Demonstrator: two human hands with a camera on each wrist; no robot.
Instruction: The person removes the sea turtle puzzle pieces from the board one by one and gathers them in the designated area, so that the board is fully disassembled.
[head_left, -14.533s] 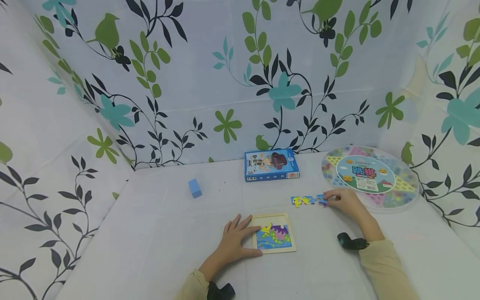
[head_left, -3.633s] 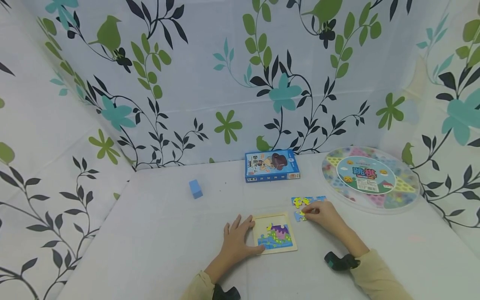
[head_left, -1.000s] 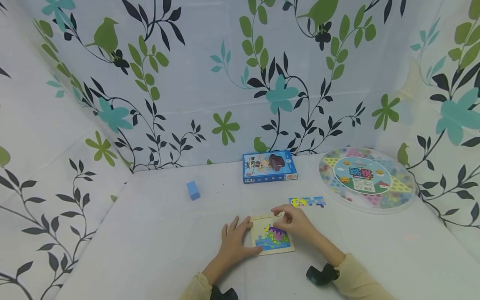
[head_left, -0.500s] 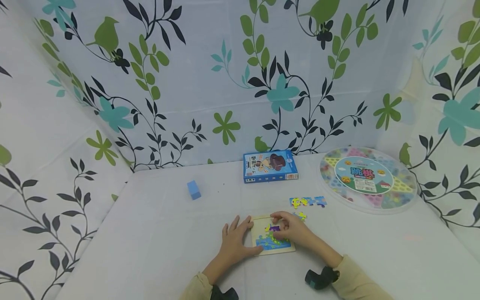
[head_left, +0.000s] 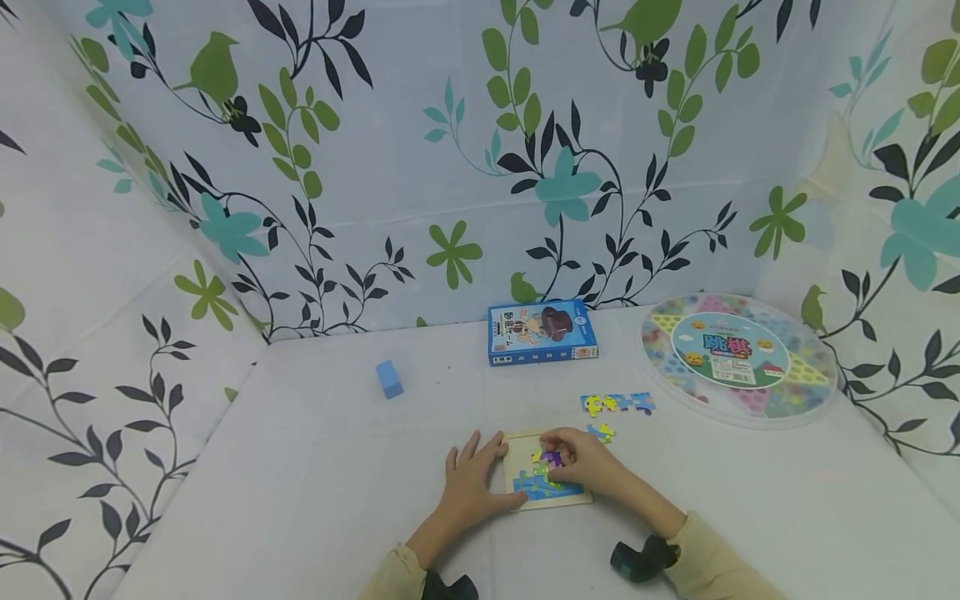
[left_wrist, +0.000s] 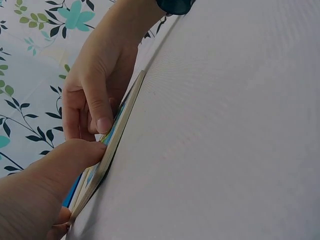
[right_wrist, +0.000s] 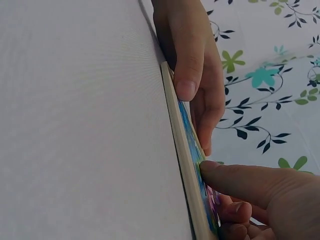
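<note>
Okay, looking at a small wooden puzzle frame point(head_left: 520, 452) lying flat on the white table point(head_left: 322, 500), partly filled, with blue pieces point(head_left: 551, 491) along its bottom from 4 to 8 o'clock and bare wood around 10 and 11. Got the left hand point(head_left: 471, 485) over at 9 o'clock, spread wide, thumb on the frame near 7 and index fingertip touching near 10. Got the right hand point(head_left: 591, 460) at about 3, in a narrow thumb-and-finger pinch on a purple piece point(head_left: 552, 458) just off centre toward 1. Can't tell if fully lifted or touching its neighbours. Going clockwise from the frame: blue box point(head_left: 543, 333) at 12, row of loose pieces point(head_left: 618, 403) between 1 and 2, plus a blue-and-yellow patch point(head_left: 602, 432) closer in, just beside the right hand, can't tell if one piece or two; round game board point(head_left: 738, 354) farther out at 2, and blue block point(head_left: 389, 379) well apart at 10
</note>
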